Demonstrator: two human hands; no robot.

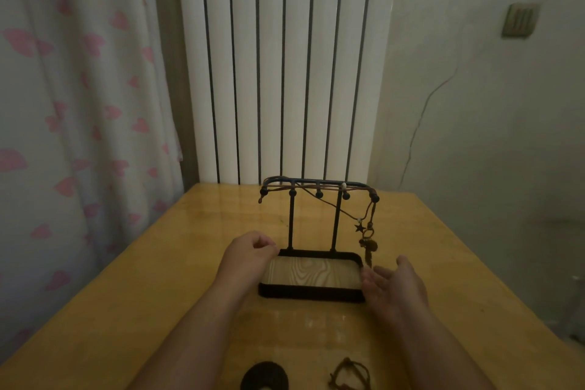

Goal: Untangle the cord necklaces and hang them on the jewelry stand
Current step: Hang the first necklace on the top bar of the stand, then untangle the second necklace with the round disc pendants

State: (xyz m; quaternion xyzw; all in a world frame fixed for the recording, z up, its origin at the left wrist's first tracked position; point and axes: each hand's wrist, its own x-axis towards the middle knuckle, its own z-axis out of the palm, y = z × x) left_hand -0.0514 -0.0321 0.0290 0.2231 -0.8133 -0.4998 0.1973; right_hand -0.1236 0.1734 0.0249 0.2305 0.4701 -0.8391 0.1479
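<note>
Dark cord coil (265, 376) + brown cord loop (349, 375), bottom centre.
L hand (251, 252) curled by jewelry stand (311, 293) base, grip unclear; R hand (394, 285) fingers apart, empty; cord necklaces (368, 243) on top bar.

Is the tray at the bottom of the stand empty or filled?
Empty: the tray shows only bare wood grain inside its dark rim.
</note>
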